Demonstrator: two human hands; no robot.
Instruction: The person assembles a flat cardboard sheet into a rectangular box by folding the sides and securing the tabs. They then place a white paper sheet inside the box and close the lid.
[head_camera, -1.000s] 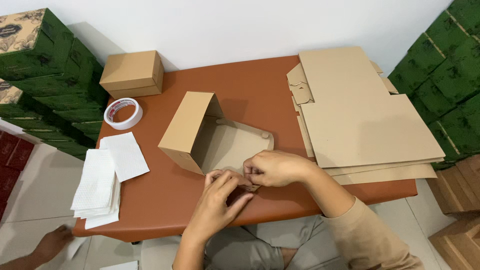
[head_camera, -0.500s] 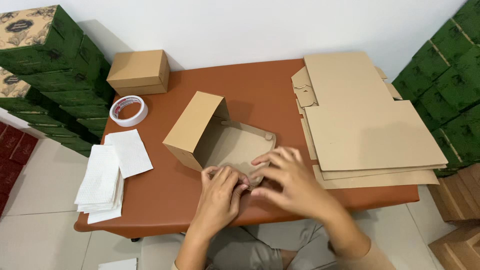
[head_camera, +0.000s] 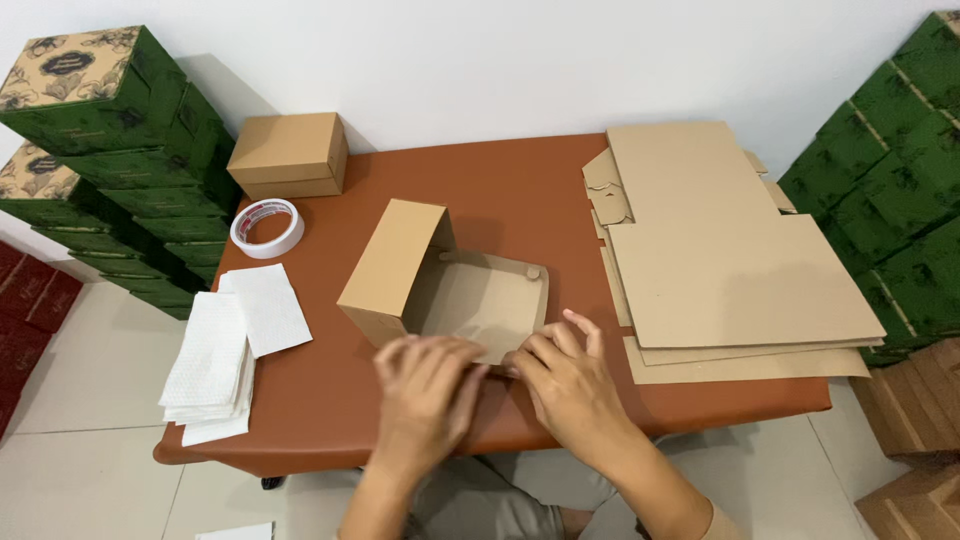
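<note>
A half-folded brown cardboard box (head_camera: 440, 285) lies on the reddish-brown table (head_camera: 520, 190), its lid raised at the left and its shallow tray open toward me. My left hand (head_camera: 425, 395) and my right hand (head_camera: 565, 380) rest side by side on the tray's near edge, fingers pressed down on the front flap. Both hands cover that flap, so its shape is hidden.
A stack of flat cardboard blanks (head_camera: 720, 260) fills the table's right side. A finished brown box (head_camera: 290, 155) and a tape roll (head_camera: 267, 227) sit at the back left, white paper sheets (head_camera: 230, 345) at the left edge. Green boxes (head_camera: 110, 140) are stacked on both sides.
My hands have moved together onto the near flap and flattened over it; a second ago the fingers were pinching at the box's front corner.
</note>
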